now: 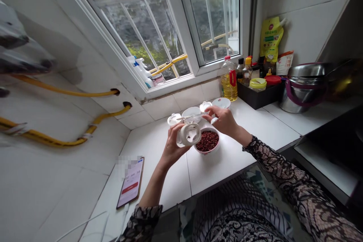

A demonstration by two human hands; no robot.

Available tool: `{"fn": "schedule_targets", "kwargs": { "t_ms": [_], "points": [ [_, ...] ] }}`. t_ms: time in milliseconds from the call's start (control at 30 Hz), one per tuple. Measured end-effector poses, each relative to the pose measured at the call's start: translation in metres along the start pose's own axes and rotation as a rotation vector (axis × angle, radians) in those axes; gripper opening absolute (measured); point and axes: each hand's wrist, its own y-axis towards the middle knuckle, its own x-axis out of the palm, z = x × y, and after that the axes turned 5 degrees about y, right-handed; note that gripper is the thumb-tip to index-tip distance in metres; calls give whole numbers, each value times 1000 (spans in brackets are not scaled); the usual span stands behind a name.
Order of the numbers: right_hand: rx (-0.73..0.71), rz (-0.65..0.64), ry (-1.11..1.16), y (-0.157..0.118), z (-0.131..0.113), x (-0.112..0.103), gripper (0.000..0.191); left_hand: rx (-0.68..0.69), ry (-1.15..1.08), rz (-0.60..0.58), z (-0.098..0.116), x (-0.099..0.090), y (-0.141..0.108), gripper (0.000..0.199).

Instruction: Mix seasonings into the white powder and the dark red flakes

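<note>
Tilted in my left hand (173,144) is a white-rimmed jar (190,134) with its mouth toward me and white contents inside. My right hand (222,119) pinches a slim pale utensil that looks like a small spoon (214,120); its far end by the jar is hard to make out. Just below and to the right of the jar stands a bowl (206,152) filled with dark red dried peppercorn-like grains (208,141). Behind my hands are a white bowl (191,112) and two more white-topped jars, one at left (174,119) and one at right (205,106).
A phone (130,183) lies on the counter at left, with a white cable. At the back are a round white lid (221,103), an oil bottle (229,81) and a black tray (255,96) of condiments. A steel pot (302,90) stands at right.
</note>
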Motion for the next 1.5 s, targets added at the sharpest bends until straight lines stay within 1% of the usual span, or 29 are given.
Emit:
{"fn": "schedule_targets", "kwargs": {
  "t_ms": [67,133,200,300,400,500,567,633,700,733,800,867,933,1000,1100,1133,1200,1267,1367,1433,1500],
  "points": [
    [-48,-15,-8,11,-12,3,24,-105,-197,52,2,9,-5,64],
    [-93,-45,-13,20,-22,6,24,-263,-454,72,4,19,-8,73],
    [-133,-85,-16,26,-29,11,22,-387,-632,140,6,27,-10,78],
    [-174,-158,-9,33,-34,17,19,-478,-845,219,10,33,-8,83],
    [-170,-186,8,37,-33,24,18,-541,-940,247,12,30,-4,81],
    [-86,-149,49,42,-30,30,17,-591,-983,201,11,24,0,78],
    [-23,-124,84,45,-27,32,18,-621,-1019,137,10,22,1,73],
    [22,-105,113,48,-26,32,20,-618,-1041,69,9,21,1,70],
    [50,-82,131,49,-24,28,22,-568,-988,36,10,20,1,74],
    [58,-67,136,49,-23,26,22,-525,-924,31,11,20,2,77],
    [61,-41,148,46,-20,20,21,-401,-718,41,11,18,6,78],
    [76,-22,175,38,-14,13,18,-223,-432,55,11,14,12,70],
    [133,34,196,24,-5,6,16,-40,-109,60,9,11,17,64],
    [201,84,200,5,6,-1,16,93,169,26,7,9,22,63],
    [287,75,153,-27,23,-8,19,243,464,-65,7,11,24,64],
    [310,42,120,-38,28,-11,19,297,525,-93,9,12,24,65],
    [331,-34,24,-58,36,-14,23,397,580,-140,13,14,25,68],
    [331,-82,-102,-74,41,-16,29,457,560,-187,19,15,26,72],
    [318,-150,-256,-90,44,-16,39,475,501,-289,25,17,29,80],
    [320,-192,-317,-96,44,-14,43,488,494,-364,28,18,31,84],
    [335,-218,-347,-99,43,-12,46,506,498,-403,31,18,33,84]
  ]
}}
